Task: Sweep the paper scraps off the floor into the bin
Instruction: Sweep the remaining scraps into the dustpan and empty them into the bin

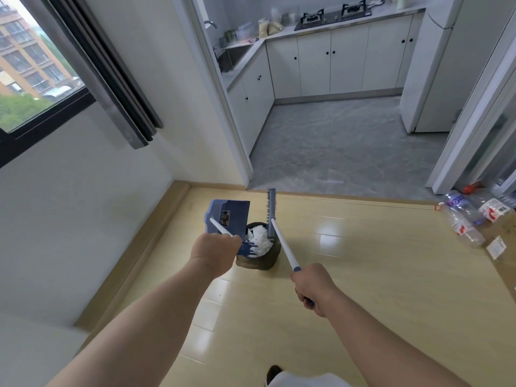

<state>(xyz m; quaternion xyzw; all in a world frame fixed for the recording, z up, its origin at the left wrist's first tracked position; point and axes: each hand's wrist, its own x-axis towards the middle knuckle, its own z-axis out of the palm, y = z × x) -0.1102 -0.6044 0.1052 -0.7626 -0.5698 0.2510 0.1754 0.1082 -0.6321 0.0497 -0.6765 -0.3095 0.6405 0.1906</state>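
A small dark bin [261, 261] stands on the light wooden floor, filled with white paper scraps [259, 239]. My left hand [216, 251] grips the white handle of a blue dustpan [227, 216], which is tipped up at the bin's left rim. My right hand [314, 286] grips the white, blue-ended handle of a broom [271, 208]. The broom's narrow grey-blue head stands upright at the bin's back rim, its lower end in the bin. No loose scraps show on the floor near the bin.
Empty plastic bottles [463, 222] and flat cardboard [502, 247] lie on the floor at the right. A white wall with a wooden skirting [145, 247] runs along the left. Beyond the bin, a doorway opens onto a grey-tiled kitchen [335, 141].
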